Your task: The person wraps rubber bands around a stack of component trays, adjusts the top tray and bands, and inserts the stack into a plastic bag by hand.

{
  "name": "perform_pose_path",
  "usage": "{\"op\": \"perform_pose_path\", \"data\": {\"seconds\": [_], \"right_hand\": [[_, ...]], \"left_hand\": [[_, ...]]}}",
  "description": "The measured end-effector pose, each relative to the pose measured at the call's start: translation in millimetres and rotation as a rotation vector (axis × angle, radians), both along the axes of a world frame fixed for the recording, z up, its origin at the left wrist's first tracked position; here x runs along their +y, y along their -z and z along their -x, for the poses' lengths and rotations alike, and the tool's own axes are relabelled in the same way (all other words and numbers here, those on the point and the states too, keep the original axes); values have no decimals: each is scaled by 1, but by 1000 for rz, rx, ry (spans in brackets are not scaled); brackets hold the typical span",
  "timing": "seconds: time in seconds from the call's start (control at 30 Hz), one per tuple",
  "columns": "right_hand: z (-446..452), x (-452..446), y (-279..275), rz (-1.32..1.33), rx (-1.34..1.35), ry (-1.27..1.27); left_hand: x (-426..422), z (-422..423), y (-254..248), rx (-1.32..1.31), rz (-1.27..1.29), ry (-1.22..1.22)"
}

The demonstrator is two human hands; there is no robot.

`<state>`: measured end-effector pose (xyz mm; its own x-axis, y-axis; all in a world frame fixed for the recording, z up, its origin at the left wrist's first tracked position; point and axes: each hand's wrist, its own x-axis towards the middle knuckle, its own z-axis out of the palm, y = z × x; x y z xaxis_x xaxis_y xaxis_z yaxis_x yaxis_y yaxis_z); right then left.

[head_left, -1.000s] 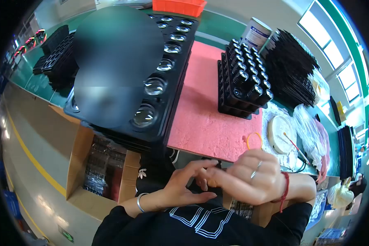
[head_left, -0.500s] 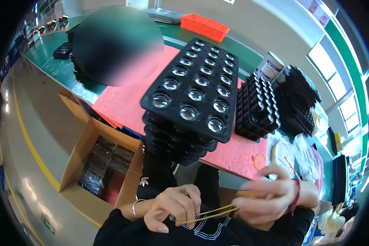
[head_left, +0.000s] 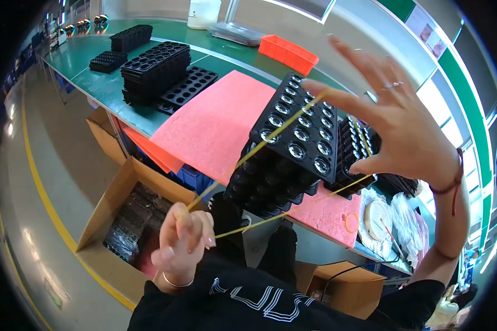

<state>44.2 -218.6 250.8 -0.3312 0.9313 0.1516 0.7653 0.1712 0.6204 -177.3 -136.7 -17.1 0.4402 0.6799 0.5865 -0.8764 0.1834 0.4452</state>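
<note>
A yellow rubber band (head_left: 249,155) is stretched wide between my two hands, in front of a stack of black trays (head_left: 310,144) with clear round lenses in the top tray's pockets. Low on the left, my left hand (head_left: 183,240) has its fingers curled around one end of the band. My right hand (head_left: 395,124) is raised at the tray stack's right side, thumb and fingers spread, with the other end looped over them. One fingertip is close to the top tray's far edge; whether it touches cannot be made out.
The stack stands at the edge of a pink foam mat (head_left: 215,118). Behind my right hand is a second lens tray stack (head_left: 350,146). Black trays (head_left: 156,69), a red bin (head_left: 287,53) and a white jug (head_left: 203,14) stand on the green table. Open cardboard boxes (head_left: 107,220) are below.
My hands have moved apart, the right one up and forward, stretching the rubber band far wider. The view has shifted, and the tray stack appears farther right.
</note>
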Motion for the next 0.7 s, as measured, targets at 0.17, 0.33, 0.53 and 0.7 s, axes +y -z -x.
{"op": "perform_pose_path", "data": {"seconds": [0.17,0.33,0.53,0.7], "right_hand": [[3,30,8,123,-84,22],[6,45,21,276,-124,80],[-4,46,29,275,-52,72],[-15,49,33,257,23,-28]], "left_hand": [[28,-6,24,-106,406,171],[33,-41,61,58,632,258],[2,-102,111,257,707,97],[-40,-120,112,245,543,-75]]}}
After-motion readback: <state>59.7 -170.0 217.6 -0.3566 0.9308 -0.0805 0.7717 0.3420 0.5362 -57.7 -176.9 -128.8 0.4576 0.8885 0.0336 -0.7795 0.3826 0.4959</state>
